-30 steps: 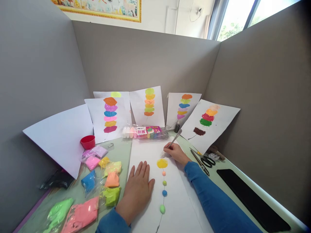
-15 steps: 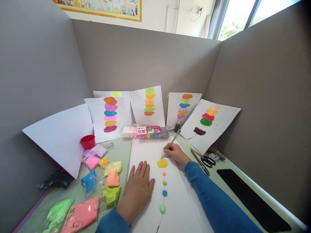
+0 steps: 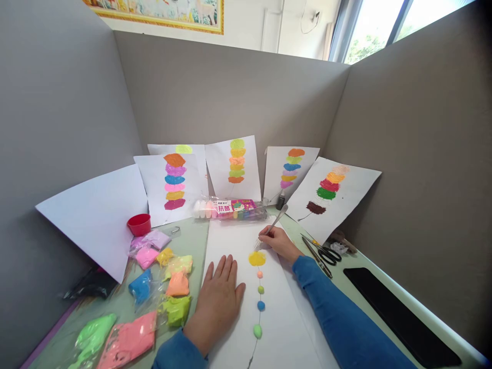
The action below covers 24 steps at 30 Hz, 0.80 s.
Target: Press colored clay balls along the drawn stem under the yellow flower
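My right hand [image 3: 280, 243] grips a metal fork [image 3: 274, 221], its tines pointing down at the upper edge of a flattened yellow clay piece [image 3: 257, 259]. Whether the tines touch the clay I cannot tell. My left hand [image 3: 220, 297] lies flat with fingers stretched out on the white paper sheet [image 3: 284, 328]. Below the yellow piece, along a drawn line, sit small clay balls: a peach one [image 3: 260, 274], a yellow-green one [image 3: 261, 290], a blue one [image 3: 261, 306] and a light green one [image 3: 257, 331].
Bagged coloured clay [image 3: 130, 338] and a red cup [image 3: 139, 224] are at left. A marker pack [image 3: 232, 209] lies behind the sheet. Scissors [image 3: 330, 254], tweezers [image 3: 318, 258] and a black slab [image 3: 400, 315] are at right. Pictures [image 3: 238, 166] lean against grey partitions [image 3: 230, 92].
The fork's handle has tilted very slightly to the right in my right hand. My left hand and the clay pieces look the same.
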{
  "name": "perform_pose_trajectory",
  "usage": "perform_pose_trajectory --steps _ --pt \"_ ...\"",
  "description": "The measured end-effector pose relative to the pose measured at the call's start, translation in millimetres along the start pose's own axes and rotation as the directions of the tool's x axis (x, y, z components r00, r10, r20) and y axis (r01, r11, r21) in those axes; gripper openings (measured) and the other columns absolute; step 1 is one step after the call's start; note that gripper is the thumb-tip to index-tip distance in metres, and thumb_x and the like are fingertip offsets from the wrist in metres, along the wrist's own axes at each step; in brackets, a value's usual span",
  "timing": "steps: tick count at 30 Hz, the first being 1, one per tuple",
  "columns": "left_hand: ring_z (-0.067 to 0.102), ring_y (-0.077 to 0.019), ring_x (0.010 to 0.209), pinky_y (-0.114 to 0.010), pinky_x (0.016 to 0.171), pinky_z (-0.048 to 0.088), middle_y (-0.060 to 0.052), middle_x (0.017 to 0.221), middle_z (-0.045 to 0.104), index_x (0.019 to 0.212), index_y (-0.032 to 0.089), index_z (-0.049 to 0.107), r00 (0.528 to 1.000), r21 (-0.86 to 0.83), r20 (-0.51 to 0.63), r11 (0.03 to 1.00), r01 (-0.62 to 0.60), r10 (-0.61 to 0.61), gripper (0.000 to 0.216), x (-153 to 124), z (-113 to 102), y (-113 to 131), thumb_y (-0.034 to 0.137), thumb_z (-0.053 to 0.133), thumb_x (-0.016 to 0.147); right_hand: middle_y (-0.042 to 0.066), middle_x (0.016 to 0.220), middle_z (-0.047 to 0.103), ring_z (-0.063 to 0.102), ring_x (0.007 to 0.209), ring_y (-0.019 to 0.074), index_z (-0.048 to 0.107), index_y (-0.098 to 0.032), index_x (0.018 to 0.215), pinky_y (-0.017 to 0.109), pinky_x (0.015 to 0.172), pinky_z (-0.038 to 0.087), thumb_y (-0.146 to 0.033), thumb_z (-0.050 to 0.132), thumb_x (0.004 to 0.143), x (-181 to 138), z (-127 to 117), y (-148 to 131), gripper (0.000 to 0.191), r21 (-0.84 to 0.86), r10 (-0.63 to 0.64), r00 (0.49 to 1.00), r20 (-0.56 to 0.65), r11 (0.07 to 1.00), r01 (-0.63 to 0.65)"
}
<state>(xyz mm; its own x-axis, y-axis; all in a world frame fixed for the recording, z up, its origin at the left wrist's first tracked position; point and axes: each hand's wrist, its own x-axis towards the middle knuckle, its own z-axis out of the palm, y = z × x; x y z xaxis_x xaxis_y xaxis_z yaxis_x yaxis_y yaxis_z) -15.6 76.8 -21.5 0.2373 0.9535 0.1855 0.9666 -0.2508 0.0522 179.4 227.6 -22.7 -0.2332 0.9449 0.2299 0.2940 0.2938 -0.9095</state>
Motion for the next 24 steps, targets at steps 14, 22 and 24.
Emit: perform_pose_trajectory --steps 14,22,24 --pt "0.027 -0.0248 0.136 -0.049 0.111 0.024 -0.01 0.145 0.033 0.137 0.011 0.039 1.0 -0.002 -0.001 1.0 0.001 -0.001 0.053 1.1 2.9 -1.0 0.038 0.027 0.093 -0.001 0.062 0.055 0.046 0.058 0.0117 0.06 -0.015 0.073 0.025 0.056 0.035 -0.028 0.061 0.065 -0.4 4.1 -2.2 0.015 -0.019 -0.007 1.0 -0.011 1.0 0.007" --pt "0.027 -0.0247 0.136 -0.049 0.111 0.024 -0.01 0.146 0.033 0.137 0.011 0.039 1.0 -0.005 0.004 1.0 0.002 -0.002 0.053 0.3 1.0 -1.1 0.037 0.027 0.093 -0.002 0.06 0.055 0.046 0.057 0.0119 0.06 -0.016 0.072 0.025 0.056 0.036 -0.027 0.061 0.065 0.9 8.1 -2.8 0.013 -0.049 -0.013 1.0 -0.013 0.999 0.012" --pt "0.027 -0.0248 0.136 -0.049 0.111 0.024 -0.01 0.145 0.033 0.137 0.011 0.04 1.0 -0.007 0.005 1.0 0.002 -0.002 0.052 0.0 0.5 -1.1 0.036 0.027 0.093 -0.001 0.061 0.055 0.046 0.058 0.0121 0.061 -0.016 0.072 0.025 0.057 0.036 -0.026 0.061 0.064 1.6 8.2 -2.7 0.013 -0.058 -0.017 1.0 -0.015 0.998 0.016"
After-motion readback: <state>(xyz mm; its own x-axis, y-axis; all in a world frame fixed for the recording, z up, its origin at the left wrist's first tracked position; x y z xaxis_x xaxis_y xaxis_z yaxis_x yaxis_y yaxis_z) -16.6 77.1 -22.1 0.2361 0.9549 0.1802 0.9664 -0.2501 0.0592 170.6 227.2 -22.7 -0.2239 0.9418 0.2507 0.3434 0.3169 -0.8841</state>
